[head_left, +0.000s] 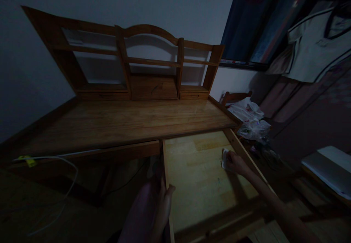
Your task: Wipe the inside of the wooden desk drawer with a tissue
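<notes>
A pulled-out wooden drawer (pixel 197 184) with a pale bottom juts from the desk's right half. My left hand (pixel 163 204) grips its left side wall, the thumb hooked over the top edge and the fingers partly hidden outside. Inside the drawer, toward the right wall, my right hand (pixel 236 163) is closed on a small white wipe (pixel 225 159), which looks like tissue or cloth. The wipe touches the drawer bottom. A few small dark marks lie on the wood nearby.
The wooden desk (pixel 142 117) carries a shelf hutch (pixel 153 62) at its back. A white cable (pixel 75 177) with a yellow tag hangs at left. Plastic bags (pixel 246 109) rest on a chair to the right. A white shirt (pixel 315 49) hangs near the window.
</notes>
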Motion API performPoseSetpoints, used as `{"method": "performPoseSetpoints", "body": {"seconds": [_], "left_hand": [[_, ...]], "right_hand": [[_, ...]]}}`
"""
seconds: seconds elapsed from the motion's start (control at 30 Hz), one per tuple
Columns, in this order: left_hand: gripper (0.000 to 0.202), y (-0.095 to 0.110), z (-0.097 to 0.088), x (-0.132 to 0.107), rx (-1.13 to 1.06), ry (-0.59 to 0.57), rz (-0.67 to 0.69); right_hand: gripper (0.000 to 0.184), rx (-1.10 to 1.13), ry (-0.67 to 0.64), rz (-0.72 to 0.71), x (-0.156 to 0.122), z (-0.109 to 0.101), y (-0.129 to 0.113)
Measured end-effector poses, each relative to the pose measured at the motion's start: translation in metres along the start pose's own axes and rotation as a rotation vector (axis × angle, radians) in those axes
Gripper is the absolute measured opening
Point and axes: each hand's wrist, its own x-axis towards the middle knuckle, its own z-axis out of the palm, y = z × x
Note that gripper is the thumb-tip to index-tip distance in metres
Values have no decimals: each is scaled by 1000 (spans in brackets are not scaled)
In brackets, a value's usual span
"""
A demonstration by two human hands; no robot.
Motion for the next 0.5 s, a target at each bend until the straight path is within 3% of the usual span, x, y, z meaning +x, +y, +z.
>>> {"method": "performPoseSetpoints", "body": {"seconds": [0.17, 0.5], "left_hand": [[74, 15, -1, -6, 4, 27, -17], [60, 23, 2, -9, 37, 25, -44]], "right_hand": [[18, 12, 9, 8, 0, 0, 1], [13, 108, 47, 57, -1, -1, -4]]}}
